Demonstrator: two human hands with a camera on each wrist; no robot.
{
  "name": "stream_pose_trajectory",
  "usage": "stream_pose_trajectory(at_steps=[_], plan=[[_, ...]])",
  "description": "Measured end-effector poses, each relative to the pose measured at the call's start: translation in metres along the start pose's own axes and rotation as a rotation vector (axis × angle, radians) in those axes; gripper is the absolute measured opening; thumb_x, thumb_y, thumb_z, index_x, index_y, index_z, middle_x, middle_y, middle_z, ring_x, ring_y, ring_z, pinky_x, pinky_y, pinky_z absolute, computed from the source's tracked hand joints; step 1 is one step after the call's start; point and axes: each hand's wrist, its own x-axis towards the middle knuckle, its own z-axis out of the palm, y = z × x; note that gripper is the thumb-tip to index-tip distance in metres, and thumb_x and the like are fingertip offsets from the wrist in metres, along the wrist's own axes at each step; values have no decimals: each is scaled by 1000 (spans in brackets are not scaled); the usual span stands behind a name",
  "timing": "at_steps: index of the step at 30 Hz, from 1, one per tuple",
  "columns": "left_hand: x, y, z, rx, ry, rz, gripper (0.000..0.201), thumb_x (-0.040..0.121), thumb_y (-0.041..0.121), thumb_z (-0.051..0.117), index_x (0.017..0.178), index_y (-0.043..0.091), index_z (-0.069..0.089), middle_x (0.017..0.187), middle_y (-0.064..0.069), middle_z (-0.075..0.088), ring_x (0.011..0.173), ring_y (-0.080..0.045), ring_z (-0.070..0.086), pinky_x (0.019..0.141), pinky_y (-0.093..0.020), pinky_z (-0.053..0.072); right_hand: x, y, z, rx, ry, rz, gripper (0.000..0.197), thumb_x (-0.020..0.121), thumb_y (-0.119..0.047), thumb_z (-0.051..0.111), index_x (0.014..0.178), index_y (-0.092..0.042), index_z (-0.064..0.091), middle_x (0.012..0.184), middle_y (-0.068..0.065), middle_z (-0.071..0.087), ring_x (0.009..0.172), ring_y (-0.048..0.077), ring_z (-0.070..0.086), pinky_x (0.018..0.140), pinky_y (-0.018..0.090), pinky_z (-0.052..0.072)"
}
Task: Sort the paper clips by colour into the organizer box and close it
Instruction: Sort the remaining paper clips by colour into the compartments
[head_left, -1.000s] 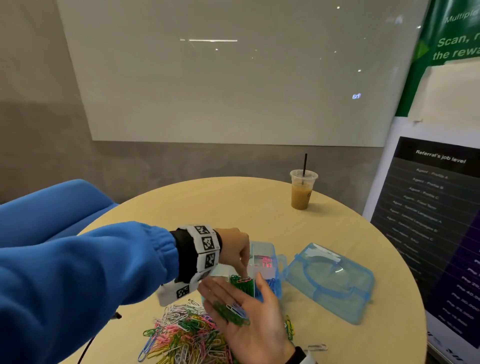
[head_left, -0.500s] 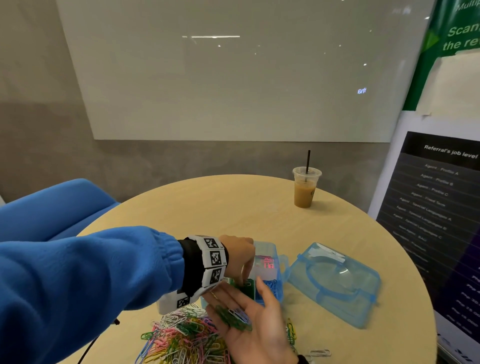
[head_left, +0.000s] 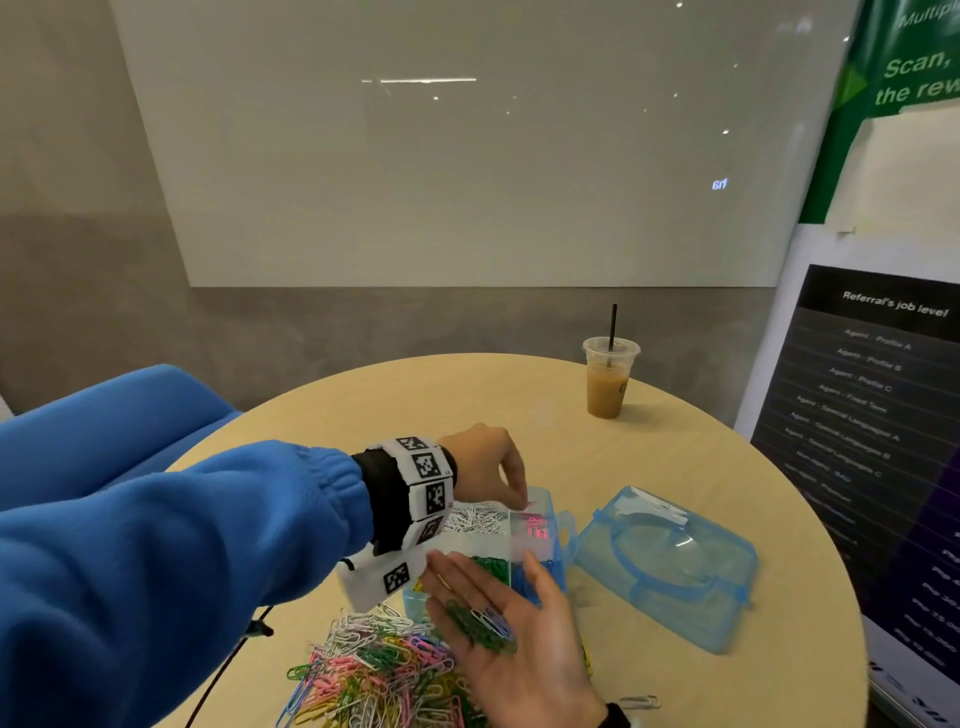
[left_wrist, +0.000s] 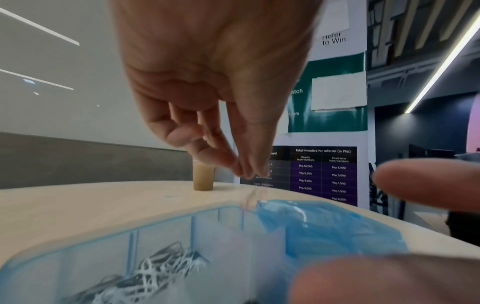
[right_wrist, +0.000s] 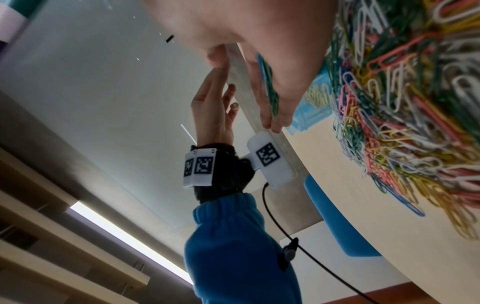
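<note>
The thin coated-wire paper clips (head_left: 374, 670) are light, slippery and tangle easily, so I judge pinching one by its loop is best. They lie heaped beside the translucent blue plastic organizer box (head_left: 563, 525). The left hand (head_left: 488, 470) pinches a pink clip over it; the right hand (head_left: 514, 634) lies flat, carrying green clips. The round pale wooden table (head_left: 467, 395) stands by a grey wall.

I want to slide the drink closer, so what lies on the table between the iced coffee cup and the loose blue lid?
Nothing: in the head view the table is bare between the iced coffee cup and the lid.
</note>
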Motion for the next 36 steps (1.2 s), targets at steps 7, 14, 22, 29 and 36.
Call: stream_pose_trajectory(at_steps=[7, 14, 22, 29, 36], plan=[[-20, -7, -6, -107, 113, -27, 22, 90, 37, 67, 100, 20, 76, 84, 5, 74, 69, -11, 66, 71, -29, 55, -6, -3, 0, 27, 19, -35, 75, 97, -54, 40, 122, 16, 54, 116, 31, 64, 116, 43, 58, 100, 47, 45], [-96, -9, 20, -120, 13, 242, 16, 86, 40, 70, 100, 33, 74, 101, 14, 63, 83, -3, 60, 77, -27, 51, -11, -1, 0, 85, -35, -107, 82, 90, -62, 45, 113, 15, 64, 115, 27, 63, 110, 39, 60, 106, 45, 42], [-109, -12, 41, -92, 56, 230, 19, 89, 36, 68, 107, 35, 70, 106, 17, 55, 87, 2, 53, 78, -18, 47, -14, 4, 2, 87, -97, -68, 86, 91, -64, 42, 118, 15, 61, 95, 19, 58, 79, 31, 59, 77, 37, 47], [-98, -14, 42, -169, -8, 198, 13, 83, 31, 75, 94, 24, 72, 101, 10, 58, 82, -5, 57, 78, -24, 50, -7, 4, -3, 68, -113, -73, 88, 91, -64, 39, 108, 19, 64, 96, 25, 66, 79, 35, 67, 84, 40, 49], [-92, -16, 34, -376, 66, 138, 5, 82, 31, 77, 79, 33, 73, 86, -2, 74, 75, -15, 68, 64, -26, 55, 3, 6, 2, 77, -29, -53, 88, 89, -64, 42, 115, 19, 59, 106, 34, 64, 86, 42, 63, 88, 50, 47]])
